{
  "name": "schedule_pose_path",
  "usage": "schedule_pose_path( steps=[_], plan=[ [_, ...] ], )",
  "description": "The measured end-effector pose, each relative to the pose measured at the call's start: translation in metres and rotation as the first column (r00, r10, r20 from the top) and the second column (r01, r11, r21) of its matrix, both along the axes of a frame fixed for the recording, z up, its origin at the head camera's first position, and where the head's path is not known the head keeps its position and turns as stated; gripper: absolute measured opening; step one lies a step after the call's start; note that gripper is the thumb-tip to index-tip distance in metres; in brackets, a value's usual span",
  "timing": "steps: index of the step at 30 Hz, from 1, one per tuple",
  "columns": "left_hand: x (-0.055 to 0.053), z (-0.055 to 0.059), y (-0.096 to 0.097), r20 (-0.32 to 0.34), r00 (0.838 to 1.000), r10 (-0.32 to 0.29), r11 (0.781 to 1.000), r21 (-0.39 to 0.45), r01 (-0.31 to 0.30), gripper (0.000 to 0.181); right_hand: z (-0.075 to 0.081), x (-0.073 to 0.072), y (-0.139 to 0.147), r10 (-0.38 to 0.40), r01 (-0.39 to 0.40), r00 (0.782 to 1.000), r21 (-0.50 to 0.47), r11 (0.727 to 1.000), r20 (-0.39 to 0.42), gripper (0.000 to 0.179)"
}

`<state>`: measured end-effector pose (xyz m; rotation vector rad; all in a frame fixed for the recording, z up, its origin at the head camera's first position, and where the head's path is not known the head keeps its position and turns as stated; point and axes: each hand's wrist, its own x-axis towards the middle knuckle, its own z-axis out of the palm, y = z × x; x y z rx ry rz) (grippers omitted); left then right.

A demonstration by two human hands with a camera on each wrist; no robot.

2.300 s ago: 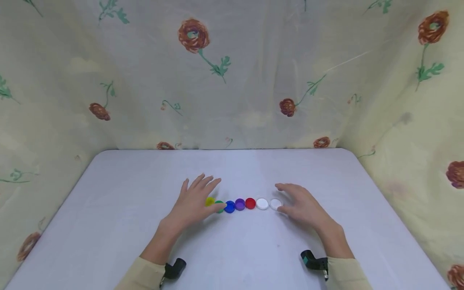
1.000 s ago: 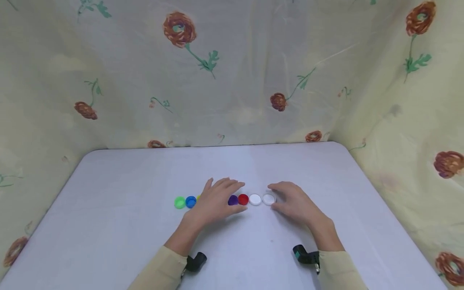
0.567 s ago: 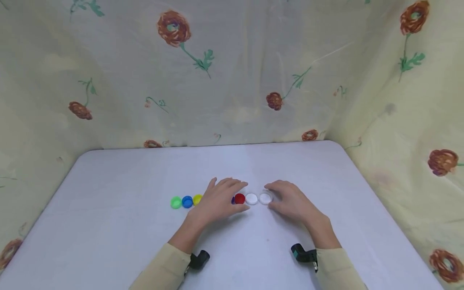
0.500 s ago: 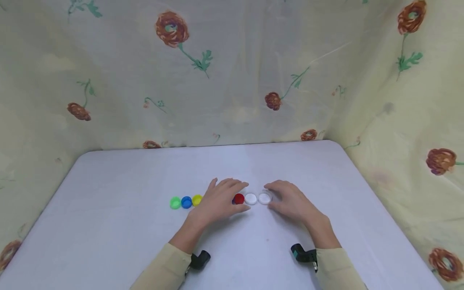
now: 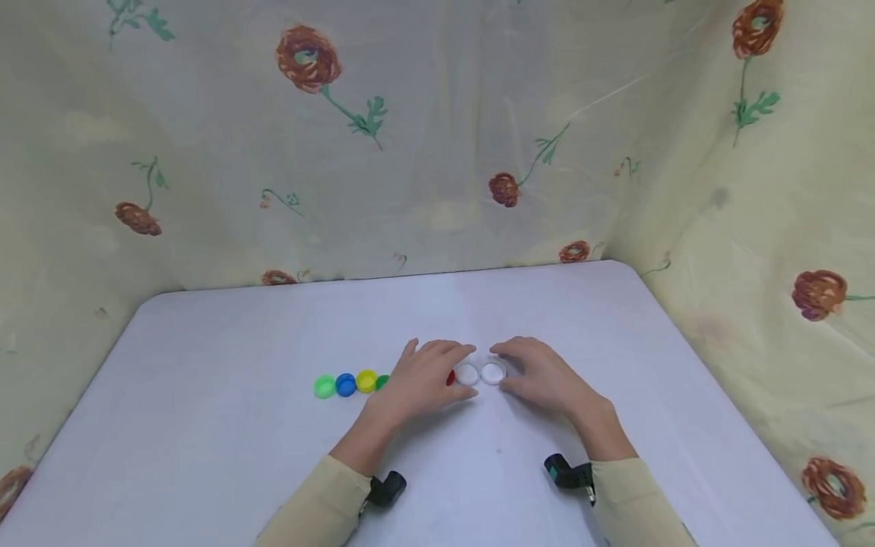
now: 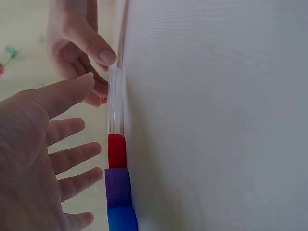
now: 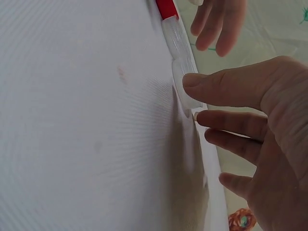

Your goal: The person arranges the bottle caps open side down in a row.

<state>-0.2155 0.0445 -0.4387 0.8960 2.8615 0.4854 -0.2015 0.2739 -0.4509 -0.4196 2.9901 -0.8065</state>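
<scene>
A row of small round plastic caps runs across the white table. From the left in the head view come a light green cap (image 5: 324,386), a blue cap (image 5: 345,384), a yellow cap (image 5: 366,381) and a green cap (image 5: 383,381). My left hand (image 5: 420,380) hangs over the middle, fingers spread, hiding part of the row. Beneath it the left wrist view shows another blue cap (image 6: 121,219), a purple cap (image 6: 118,187) and a red cap (image 6: 117,151). Two clear caps end the row; my right hand (image 5: 547,376) has thumb and forefinger beside the rightmost clear cap (image 5: 493,372).
The white table (image 5: 225,441) has rounded far corners. A flower-printed cloth (image 5: 424,152) hangs behind it and along both sides. Each wrist carries a black camera, such as the left wrist camera (image 5: 387,488).
My left hand has moved right along the row, uncovering the light green, blue, yellow and green caps and covering the purple one. The right hand stays by the end cap. The head view has shifted.
</scene>
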Motion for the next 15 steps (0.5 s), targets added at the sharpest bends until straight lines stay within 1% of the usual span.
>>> schedule_pose_path(
  steps=[6, 12, 15],
  plan=[
    [-0.001, -0.001, 0.008, -0.032, 0.999, -0.002, 1.000, -0.010, 0.002, 0.065, 0.000, -0.001, 0.001, -0.009, 0.009, 1.000, 0.005, 1.000, 0.000, 0.047],
    [-0.002, -0.004, 0.016, -0.027, 1.000, 0.008, 0.999, -0.031, -0.009, 0.065, -0.002, 0.001, 0.003, -0.003, 0.004, 0.999, 0.015, 1.000, -0.032, 0.044],
    [-0.002, -0.004, 0.019, -0.040, 0.999, 0.009, 0.999, -0.043, -0.011, 0.064, -0.003, 0.001, 0.004, 0.003, -0.002, 0.999, 0.023, 1.000, -0.048, 0.043]
  ],
)
